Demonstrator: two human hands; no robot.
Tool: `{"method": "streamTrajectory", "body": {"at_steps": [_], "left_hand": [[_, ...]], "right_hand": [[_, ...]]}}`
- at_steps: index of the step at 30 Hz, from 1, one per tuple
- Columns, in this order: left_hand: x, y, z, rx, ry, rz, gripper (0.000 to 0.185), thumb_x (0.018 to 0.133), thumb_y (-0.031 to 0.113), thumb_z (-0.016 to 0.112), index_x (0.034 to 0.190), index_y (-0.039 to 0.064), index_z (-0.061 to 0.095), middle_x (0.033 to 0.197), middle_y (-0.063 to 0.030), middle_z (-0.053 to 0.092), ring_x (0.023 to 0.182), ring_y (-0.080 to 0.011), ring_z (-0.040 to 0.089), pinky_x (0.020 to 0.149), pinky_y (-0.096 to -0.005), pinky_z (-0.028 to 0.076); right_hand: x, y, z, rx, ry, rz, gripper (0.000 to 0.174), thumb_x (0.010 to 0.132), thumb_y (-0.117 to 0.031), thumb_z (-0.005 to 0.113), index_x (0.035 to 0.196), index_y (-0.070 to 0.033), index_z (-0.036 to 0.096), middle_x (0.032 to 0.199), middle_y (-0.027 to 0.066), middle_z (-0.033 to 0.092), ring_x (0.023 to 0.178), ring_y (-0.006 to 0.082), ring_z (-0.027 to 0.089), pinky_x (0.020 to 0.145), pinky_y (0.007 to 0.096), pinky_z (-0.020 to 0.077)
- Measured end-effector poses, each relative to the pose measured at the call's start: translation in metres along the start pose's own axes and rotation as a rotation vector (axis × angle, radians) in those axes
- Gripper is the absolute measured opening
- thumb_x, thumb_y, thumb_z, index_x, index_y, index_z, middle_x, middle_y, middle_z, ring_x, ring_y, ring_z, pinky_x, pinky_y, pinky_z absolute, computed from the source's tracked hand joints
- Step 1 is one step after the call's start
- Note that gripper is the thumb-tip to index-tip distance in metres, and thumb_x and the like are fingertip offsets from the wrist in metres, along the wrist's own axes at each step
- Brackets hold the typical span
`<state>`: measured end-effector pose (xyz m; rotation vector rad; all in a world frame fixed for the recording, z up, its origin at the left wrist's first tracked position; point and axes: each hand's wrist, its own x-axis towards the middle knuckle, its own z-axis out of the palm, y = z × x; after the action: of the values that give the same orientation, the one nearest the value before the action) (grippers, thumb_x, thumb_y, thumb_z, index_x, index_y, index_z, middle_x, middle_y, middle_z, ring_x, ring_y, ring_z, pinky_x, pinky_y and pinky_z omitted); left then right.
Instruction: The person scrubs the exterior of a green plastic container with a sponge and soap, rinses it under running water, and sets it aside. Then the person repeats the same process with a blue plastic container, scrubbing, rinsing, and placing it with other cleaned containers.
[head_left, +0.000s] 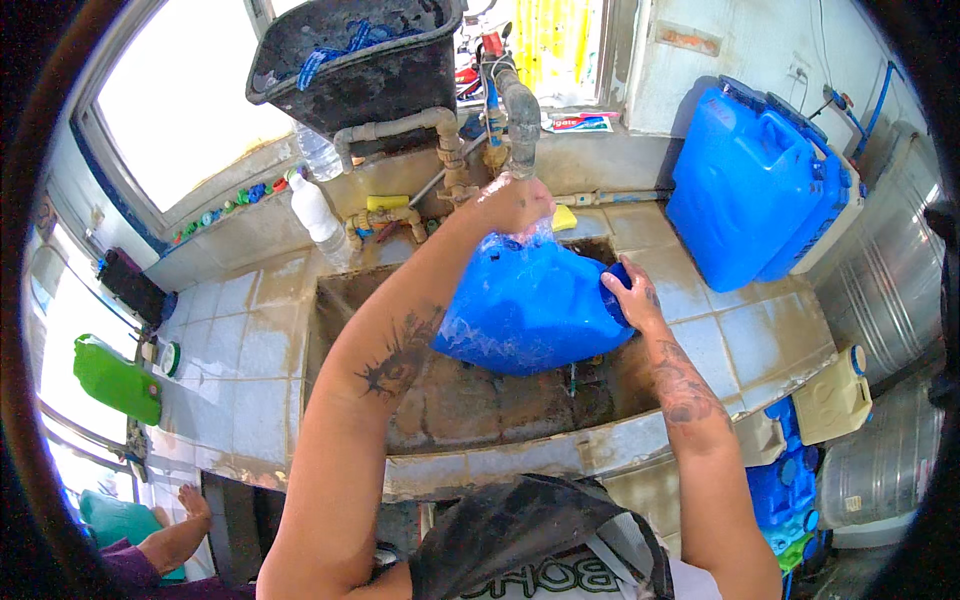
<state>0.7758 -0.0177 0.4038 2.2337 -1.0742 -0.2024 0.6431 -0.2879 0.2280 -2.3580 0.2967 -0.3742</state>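
A large blue plastic jug lies tilted over the tiled sink basin, wet on its surface. My left hand, its fingers curled, is right under the mouth of the grey pipe spout. Water splashes from around it onto the jug's top. Whether that hand grips anything is hidden by the wrist and the splash. At the jug's right end, my right hand grips the round dark-blue end, thumb on the near side and fingers behind.
Blue jugs stand on the counter at right. A black tub sits above brown pipes. A white bottle and yellow sponge are behind the basin. Another person's hand shows at lower left, below a green jug.
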Motion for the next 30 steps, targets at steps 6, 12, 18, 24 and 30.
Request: {"method": "streamTrajectory", "body": {"at_steps": [6, 12, 18, 24, 30], "left_hand": [[-0.026, -0.009, 0.056, 0.078, 0.218, 0.217, 0.047, 0.098, 0.033, 0.058, 0.135, 0.004, 0.059, 0.133, -0.0248, 0.060, 0.126, -0.0382, 0.055, 0.107, -0.0439, 0.044], [-0.098, -0.123, 0.160, -0.438, 0.694, -0.027, 0.061, 0.099, 0.046, 0.050, 0.143, 0.003, 0.052, 0.148, -0.0236, 0.049, 0.141, -0.0382, 0.041, 0.119, -0.0441, 0.028], [-0.171, -0.242, 0.207, -0.295, 0.677, -0.744, 0.074, 0.102, 0.058, 0.033, 0.149, 0.003, 0.044, 0.151, -0.0224, 0.046, 0.143, -0.0376, 0.039, 0.120, -0.0443, 0.026], [-0.045, -0.173, 0.127, -0.408, 0.241, -0.342, 0.072, 0.102, 0.060, 0.033, 0.148, 0.007, 0.047, 0.153, -0.0164, 0.046, 0.143, -0.0325, 0.040, 0.119, -0.0417, 0.028], [-0.001, -0.014, 0.073, 0.101, 0.052, 0.115, 0.052, 0.096, 0.049, 0.056, 0.132, 0.013, 0.064, 0.129, -0.0191, 0.064, 0.124, -0.0380, 0.058, 0.107, -0.0475, 0.043]], "right_hand": [[0.003, 0.013, 0.005, 0.018, 0.048, 0.177, 0.074, 0.088, -0.050, 0.062, 0.147, -0.007, 0.049, 0.150, 0.0259, 0.045, 0.142, 0.0399, 0.039, 0.118, 0.0455, 0.0313], [-0.008, 0.021, 0.007, 0.084, 0.107, 0.133, 0.073, 0.090, -0.048, 0.065, 0.146, -0.005, 0.049, 0.150, 0.0251, 0.045, 0.143, 0.0384, 0.039, 0.119, 0.0439, 0.0293], [-0.011, 0.014, 0.006, 0.054, 0.110, 0.161, 0.072, 0.089, -0.046, 0.066, 0.146, -0.005, 0.050, 0.151, 0.0250, 0.045, 0.142, 0.0377, 0.041, 0.118, 0.0437, 0.0311], [-0.006, 0.021, 0.011, 0.085, 0.123, 0.155, 0.069, 0.088, -0.041, 0.069, 0.145, -0.006, 0.051, 0.150, 0.0248, 0.046, 0.139, 0.0379, 0.043, 0.117, 0.0432, 0.0334], [-0.004, 0.015, 0.005, -0.187, 0.027, 0.311, 0.086, 0.088, -0.065, 0.058, 0.152, -0.010, 0.042, 0.148, 0.0266, 0.046, 0.137, 0.0417, 0.045, 0.115, 0.0463, 0.0357]]}}
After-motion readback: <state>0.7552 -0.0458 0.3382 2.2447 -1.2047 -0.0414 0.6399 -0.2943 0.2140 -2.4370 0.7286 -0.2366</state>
